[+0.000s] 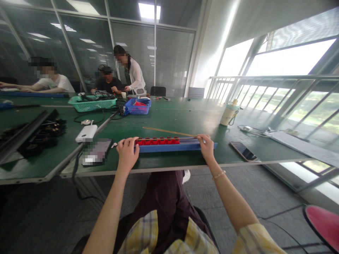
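A long blue tray (pixel 169 147) lies across the table in front of me, with a row of several red square pieces (pixel 162 141) in its left and middle part. Around the tray's left end, my left hand (pixel 127 151) is closed, its thumb at the front side. My right hand (pixel 207 146) is at the tray's right end, fingers pinched on a thin gold-brown rod (pixel 169 131). That rod slants away to the left behind the tray. Another thin strip seems to run along the tops of the red pieces; its ends are hidden by my hands.
Left of the tray are a phone (pixel 97 151) and a white power bank (pixel 86 133). Behind stand a green basket (pixel 92 104) and a blue basket (pixel 138 107). To the right are a bottle (pixel 229 114) and another phone (pixel 244 151). Three people are across the table.
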Motion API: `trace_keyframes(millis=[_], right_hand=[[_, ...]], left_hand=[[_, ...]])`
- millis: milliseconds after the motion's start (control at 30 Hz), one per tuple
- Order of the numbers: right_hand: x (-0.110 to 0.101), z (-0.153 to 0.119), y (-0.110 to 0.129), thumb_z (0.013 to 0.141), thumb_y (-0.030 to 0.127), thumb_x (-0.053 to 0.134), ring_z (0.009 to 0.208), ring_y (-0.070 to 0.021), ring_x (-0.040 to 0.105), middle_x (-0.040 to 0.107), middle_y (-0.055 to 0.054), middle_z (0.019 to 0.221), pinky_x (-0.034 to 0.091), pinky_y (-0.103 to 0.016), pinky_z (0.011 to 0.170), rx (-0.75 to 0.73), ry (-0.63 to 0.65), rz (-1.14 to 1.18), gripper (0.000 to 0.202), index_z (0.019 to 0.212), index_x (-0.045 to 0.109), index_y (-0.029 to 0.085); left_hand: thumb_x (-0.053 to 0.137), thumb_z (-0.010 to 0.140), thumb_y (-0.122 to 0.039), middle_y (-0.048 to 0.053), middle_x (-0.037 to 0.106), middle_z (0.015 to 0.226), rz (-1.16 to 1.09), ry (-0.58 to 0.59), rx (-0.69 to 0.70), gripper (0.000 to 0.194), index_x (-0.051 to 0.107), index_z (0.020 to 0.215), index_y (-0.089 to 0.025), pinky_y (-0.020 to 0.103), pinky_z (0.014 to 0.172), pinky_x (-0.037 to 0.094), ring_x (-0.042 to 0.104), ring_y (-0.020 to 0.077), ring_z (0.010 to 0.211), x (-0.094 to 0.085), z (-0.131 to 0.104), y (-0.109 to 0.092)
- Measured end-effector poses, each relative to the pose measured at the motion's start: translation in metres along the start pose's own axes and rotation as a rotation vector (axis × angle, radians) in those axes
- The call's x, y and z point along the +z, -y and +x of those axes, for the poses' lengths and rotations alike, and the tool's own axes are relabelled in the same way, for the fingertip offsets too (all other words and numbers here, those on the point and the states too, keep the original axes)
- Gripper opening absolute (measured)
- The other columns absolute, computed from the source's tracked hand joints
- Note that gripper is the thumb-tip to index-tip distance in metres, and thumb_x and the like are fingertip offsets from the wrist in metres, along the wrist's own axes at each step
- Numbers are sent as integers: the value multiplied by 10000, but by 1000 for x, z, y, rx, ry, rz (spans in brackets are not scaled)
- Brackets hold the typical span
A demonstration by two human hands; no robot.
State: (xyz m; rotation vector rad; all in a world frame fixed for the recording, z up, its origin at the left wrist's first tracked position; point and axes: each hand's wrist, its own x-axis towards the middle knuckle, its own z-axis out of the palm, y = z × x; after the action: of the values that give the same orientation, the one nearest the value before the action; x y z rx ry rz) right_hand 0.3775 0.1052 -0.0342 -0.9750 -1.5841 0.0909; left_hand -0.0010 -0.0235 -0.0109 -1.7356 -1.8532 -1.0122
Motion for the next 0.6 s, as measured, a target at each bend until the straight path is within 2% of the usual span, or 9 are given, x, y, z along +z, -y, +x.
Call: trace_keyframes(millis=[267,600], right_hand=[[-2,0,3,945,483,528,948,-250,603,724,-72,887,480,-394,880,-12,-17,7,351,860,750,225],[0,0,5,945,490,529,988,-261,586,724,-72,906,481,-414,904,-50,11,8,341,859,752,246]], left_hand=[[437,947,-340,124,621,1237,-3,-12,3,346,640,1198,-214,491,983,367,422,330,1178,2,-1,1],[419,952,-346,135,621,1266,-16,12,-17,441,548,1350,-206,501,985,354,420,335,1181,1,0,0]])
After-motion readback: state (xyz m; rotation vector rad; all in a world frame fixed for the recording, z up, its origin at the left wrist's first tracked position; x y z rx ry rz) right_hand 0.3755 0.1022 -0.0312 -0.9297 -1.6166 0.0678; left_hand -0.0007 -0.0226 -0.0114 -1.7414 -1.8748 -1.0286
